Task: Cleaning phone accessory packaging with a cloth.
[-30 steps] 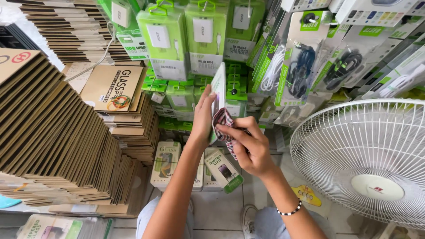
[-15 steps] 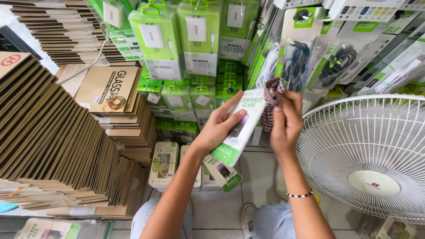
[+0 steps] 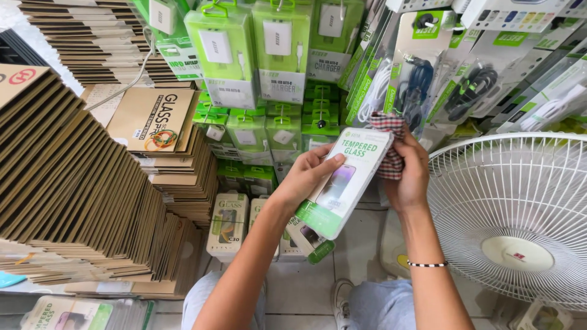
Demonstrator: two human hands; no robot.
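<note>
My left hand [image 3: 304, 179] grips a flat white and green screen-protector package [image 3: 346, 181] by its left edge, its printed face turned up towards me. Behind the package's upper right corner, my right hand [image 3: 408, 173] holds a bunched red, white and dark checked cloth [image 3: 390, 145] pressed against the package's back edge. A beaded bracelet [image 3: 427, 264] sits on my right wrist. Both hands hover in front of a wall of green charger boxes.
Stacks of brown cardboard packages [image 3: 67, 177] fill the left side. Green charger boxes [image 3: 249, 49] and bagged cables [image 3: 422, 79] hang ahead. A white fan grille [image 3: 516, 214] stands at the right. More screen-protector packs [image 3: 227, 225] lie on the tiled floor by my knees.
The package was edge-on with the cloth wiping its lower side; it has since been turned face up and tilted, and my right hand with the cloth has shifted up to its right edge.
</note>
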